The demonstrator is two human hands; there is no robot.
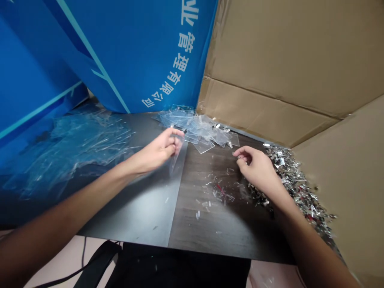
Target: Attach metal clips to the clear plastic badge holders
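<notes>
My left hand point(168, 148) is closed, a little blurred, above the seam of the tabletop. From its fingers hangs a thin clear plastic piece point(175, 162), hard to make out against the table. My right hand point(255, 162) pinches thumb and forefinger together, with a small shiny piece point(233, 153) at the fingertips whose kind is unclear. Just beyond both hands lies a loose pile of clear square plastic sheets point(195, 126), with a few shiny bits on it. Beside my right hand spreads a heap of small silvery metal pieces point(283, 160).
A large heap of clear bluish plastic sheets point(75, 140) covers the left of the table. Small clear scraps point(207, 204) and a red bit point(221, 189) dot the dark wood-grain top point(204, 236). A blue printed panel point(144, 48) and cardboard walls point(285, 60) enclose the back and right.
</notes>
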